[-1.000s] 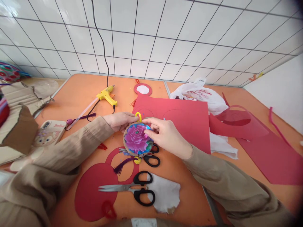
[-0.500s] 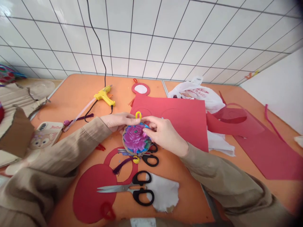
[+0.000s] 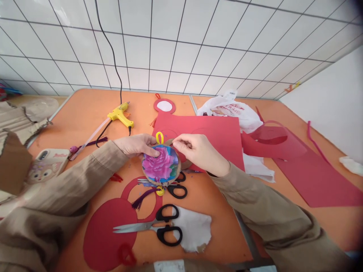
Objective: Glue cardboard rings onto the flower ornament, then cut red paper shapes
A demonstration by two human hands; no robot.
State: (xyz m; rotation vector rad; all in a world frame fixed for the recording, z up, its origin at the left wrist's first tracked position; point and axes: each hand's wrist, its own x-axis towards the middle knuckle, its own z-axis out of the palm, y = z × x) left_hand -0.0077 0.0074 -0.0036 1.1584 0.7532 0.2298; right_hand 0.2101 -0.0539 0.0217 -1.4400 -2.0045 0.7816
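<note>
My left hand [image 3: 138, 146] grips a round ornament [image 3: 161, 164] faced with a pink peony on blue, its thumb lying on the flower. A yellow loop [image 3: 159, 137] stands at the ornament's top, and a purple tassel [image 3: 141, 198] with a yellow bead hangs at its bottom. Beside the upper right rim, my right hand [image 3: 198, 151] is closed in a pinch on a thin brown strip [image 3: 186, 164], partly hidden by the fingers. Below the ornament lies a pair of scissors [image 3: 178, 190], its blades partly covered. Larger black-handled scissors [image 3: 167, 225] rest nearer me.
A yellow glue gun [image 3: 121, 115] lies back left with its cord, near a phone [image 3: 47, 165] and cardboard [image 3: 14, 162]. Red sheets [image 3: 218, 132], a white plastic bag [image 3: 235, 109] and a white scrap [image 3: 195, 228] lie on the orange table. A red disc [image 3: 109, 230] is front left.
My left thumb has moved down onto the flower. My right fingers have come off the ornament's face to its right edge, where the brown strip now shows. The view has shifted slightly right.
</note>
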